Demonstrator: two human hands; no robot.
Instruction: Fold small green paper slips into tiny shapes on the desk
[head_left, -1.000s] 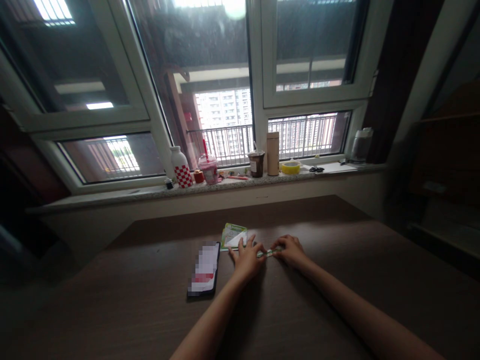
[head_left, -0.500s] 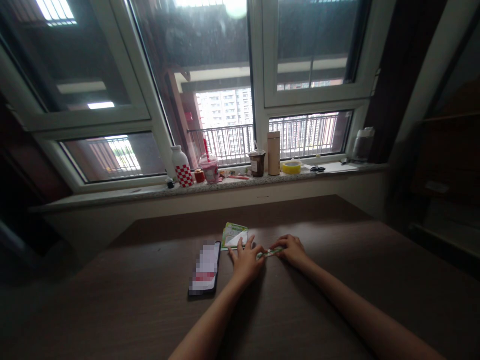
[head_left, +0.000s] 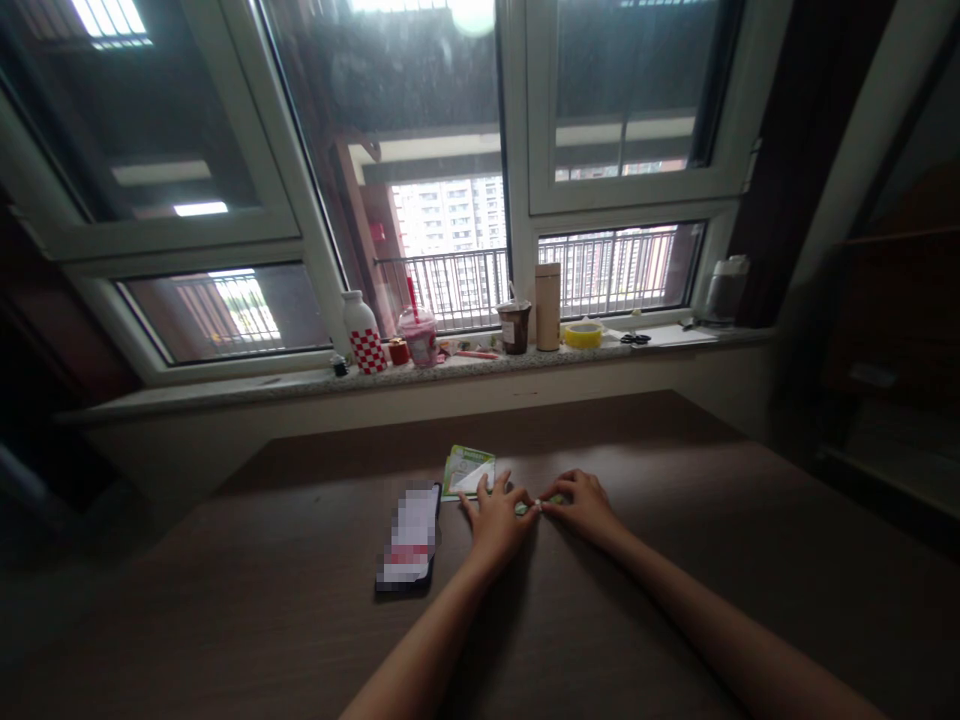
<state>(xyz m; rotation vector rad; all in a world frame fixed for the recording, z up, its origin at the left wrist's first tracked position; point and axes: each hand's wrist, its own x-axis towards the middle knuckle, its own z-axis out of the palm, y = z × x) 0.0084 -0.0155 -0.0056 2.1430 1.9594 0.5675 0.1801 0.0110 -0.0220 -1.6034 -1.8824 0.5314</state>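
Note:
My left hand [head_left: 498, 516] pinches the left part of a thin, folded green-and-white paper strip [head_left: 521, 509] between thumb and index finger, its other fingers spread on the table. My right hand [head_left: 583, 503] pinches the same strip from the right side, with thumb and fingers close together. The fingertips of both hands nearly meet at the strip's middle and cover most of it. Just behind my left fingers lie green-and-white printed sheets [head_left: 469, 468], stacked flat. A phone [head_left: 409, 537] with a blurred-out screen rests to the left of my left hand.
The brown table [head_left: 300, 660] ends at a window wall. On the stone sill stand a checkered bottle [head_left: 367, 338], a pink drink cup [head_left: 418, 335], a brown drink cup [head_left: 514, 327], a beige flask [head_left: 548, 308], yellow tape [head_left: 583, 335] and black scissors [head_left: 634, 339].
My hands have drawn closer together along the strip, so their fingertips almost touch and less of it shows. The sheets and phone stay in place.

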